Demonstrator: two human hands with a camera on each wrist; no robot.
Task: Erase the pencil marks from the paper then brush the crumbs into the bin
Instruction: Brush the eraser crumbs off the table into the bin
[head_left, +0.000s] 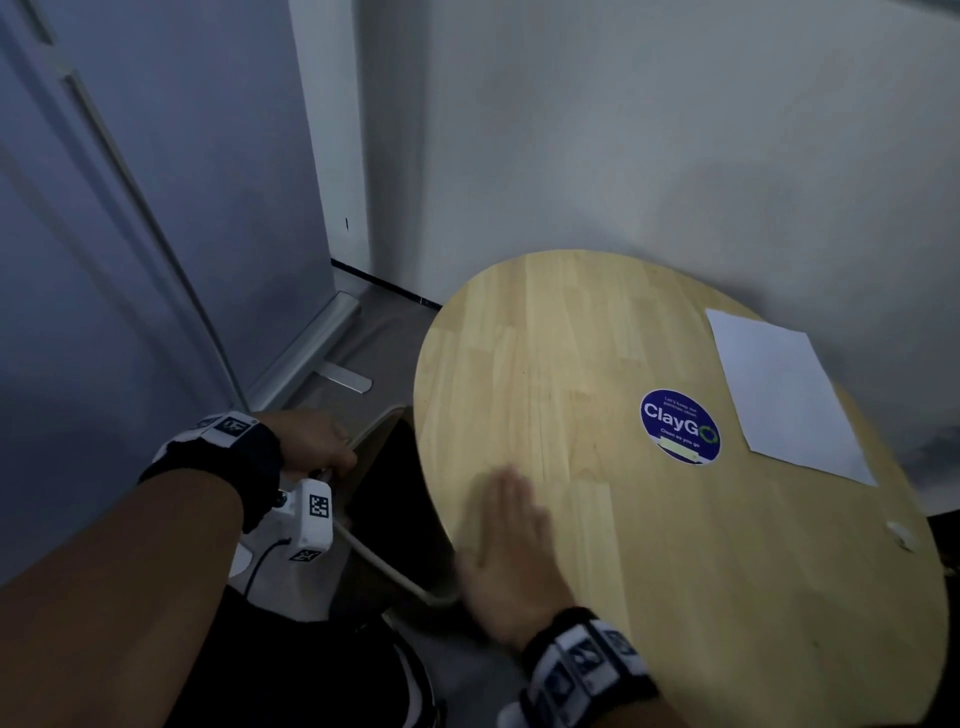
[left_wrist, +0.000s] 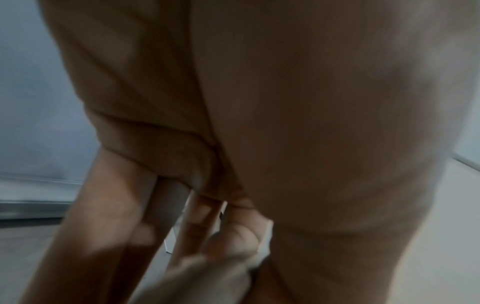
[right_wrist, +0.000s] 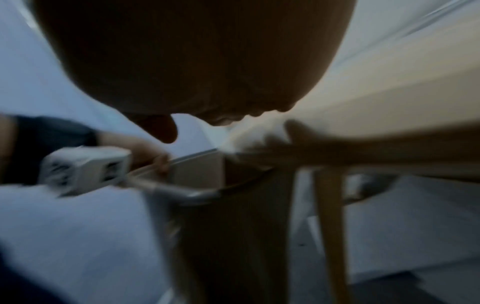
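We are looking down from the head view at a round wooden table (head_left: 597, 364) carrying a blue round sticker (head_left: 680, 426) and, at its far right, a white sheet of paper (head_left: 784, 389) lying flat; pencil marks on it cannot be made out here. A small pale object (head_left: 903, 535), possibly the eraser, is lying near the right edge, too small to identify. Only this view is showing the paper and the tabletop layout. The bin (head_left: 395, 499), dark inside with a light rim, is standing just beside the table's near-left edge, partly under it. The left hand (head_left: 317, 441) is reaching down with its fingers curled over the bin's rim, gripping it. The right wrist view confirms this grip from the side, showing the left hand (right_wrist: 153, 156) pinching the rim of the bin (right_wrist: 228, 216), and it is also showing a wooden table leg (right_wrist: 330, 226) below the tabletop, which the head view is not showing. The right hand (head_left: 511, 551) is lying flat at the table's near-left edge, fingers straight and together, palm down, holding nothing, blurred by motion. The left wrist view is showing mainly the palm and curled fingers (left_wrist: 109, 205) close up, blurred; crumbs are not discernible in any view.
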